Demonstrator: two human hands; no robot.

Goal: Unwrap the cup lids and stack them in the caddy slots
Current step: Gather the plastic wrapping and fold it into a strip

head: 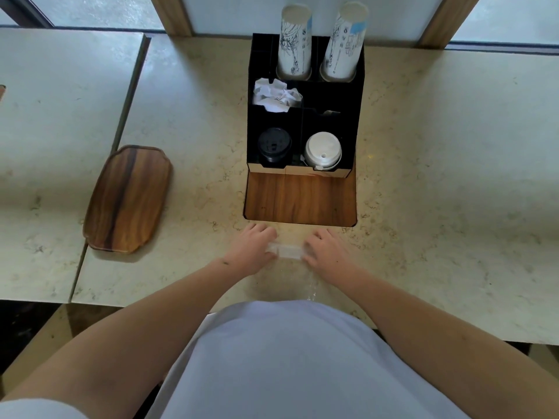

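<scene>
- Caddy (358, 116) stands on the counter (438, 146); black lids (274, 145) fill its front-left slot, white lids (322, 150) its front-right.
- Just in front of the caddy I see my left hand (251, 247) and right hand (328, 252), each pinching one end of a clear wrapper strip (286, 251).
- Cup stacks (295, 43) rise from the caddy's rear slots.
- Wooden tray (128, 199) lies well left of the caddy.

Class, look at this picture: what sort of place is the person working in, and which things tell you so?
Probably a café or self-serve drinks station. A black caddy on a stone counter holds paper cup stacks, black lids and white lids.
</scene>
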